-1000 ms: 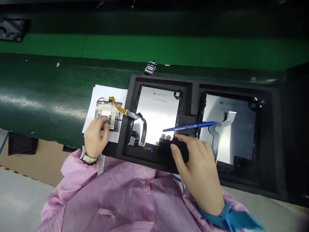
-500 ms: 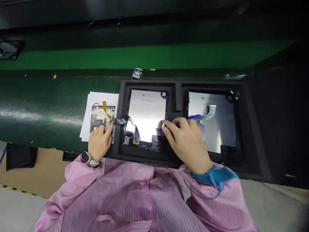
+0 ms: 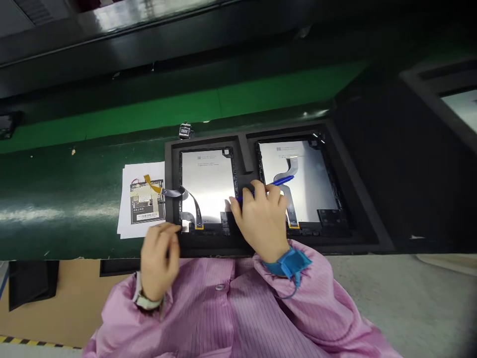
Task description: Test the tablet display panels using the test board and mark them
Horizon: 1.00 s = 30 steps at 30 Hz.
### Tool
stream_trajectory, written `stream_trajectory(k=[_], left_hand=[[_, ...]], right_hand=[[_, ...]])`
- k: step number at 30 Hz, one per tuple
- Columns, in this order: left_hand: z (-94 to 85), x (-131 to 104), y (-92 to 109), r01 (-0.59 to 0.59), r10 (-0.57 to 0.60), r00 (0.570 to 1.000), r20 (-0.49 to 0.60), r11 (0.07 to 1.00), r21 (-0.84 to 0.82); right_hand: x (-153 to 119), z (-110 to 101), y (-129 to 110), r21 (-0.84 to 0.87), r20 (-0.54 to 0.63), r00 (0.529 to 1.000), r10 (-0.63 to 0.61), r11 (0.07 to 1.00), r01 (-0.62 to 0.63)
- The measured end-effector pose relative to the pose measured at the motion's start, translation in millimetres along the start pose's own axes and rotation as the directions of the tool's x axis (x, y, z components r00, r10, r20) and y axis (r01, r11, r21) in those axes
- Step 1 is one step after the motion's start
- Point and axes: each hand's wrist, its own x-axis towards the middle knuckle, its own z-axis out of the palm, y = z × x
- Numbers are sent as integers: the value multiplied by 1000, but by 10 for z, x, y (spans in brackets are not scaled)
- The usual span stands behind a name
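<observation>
My right hand (image 3: 263, 223) is closed round a slim blue pen-like tool (image 3: 283, 180). It rests over the divider between two tablet screen panels. Its tool's lower end is by the right edge of the left panel (image 3: 206, 184). My left hand (image 3: 159, 256) holds nothing; its fingers are loosely bent and apart, with a fingertip at the left panel's lower left corner. A grey flat cable (image 3: 172, 193) runs from that panel to a small battery-and-circuit-board unit (image 3: 147, 204), which has a gold ribbon (image 3: 152, 185). The right panel (image 3: 309, 184) carries a pale flat cable (image 3: 287, 191).
A black foam tray (image 3: 245, 154) holds both panels. White paper sheets (image 3: 125, 199) lie under the board unit. A metal tally counter (image 3: 185, 131) stands behind the tray. Another foam tray with a panel (image 3: 464, 107) is at the far right. The bench's front edge runs before me.
My left hand has drawn back from the cable joint at the board unit toward the tray's lower left. My right hand keeps the blue tool. The camera view has shifted.
</observation>
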Motion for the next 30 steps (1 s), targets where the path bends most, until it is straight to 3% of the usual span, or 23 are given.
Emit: stream_trajectory(k=[2,4,9,15,20,23,28,30], left_hand=[[124,-37,185,-42,26,990,142,993,112],[262,-58,271,-74,24,976,215,971,229],[370,-56,197,-71,21,973,230,974,213],[258,-36,104,-27,-9,959,284,992,122],[185,-16,53,42,-50,931,362,999,31],[79,35,-2,131,-91,883,460,990,-55],[-267,196,-180,286,-88,746,661,937,-199],[-405,303,-214,366,-85,726,683,888,-278]], right_hand=[[-12,44,-84,28,-14,1000,10,1000,-9],[-10,82,-129,94,-1,999,51,994,-51],[95,103,-71,333,197,958,207,905,-264],[327,74,85,492,424,859,285,724,-483],[427,-115,163,568,448,858,250,661,-490],[434,-263,139,700,424,888,181,557,-448],[426,-372,-93,871,415,908,61,260,-416],[421,-410,-243,888,403,914,45,221,-403]])
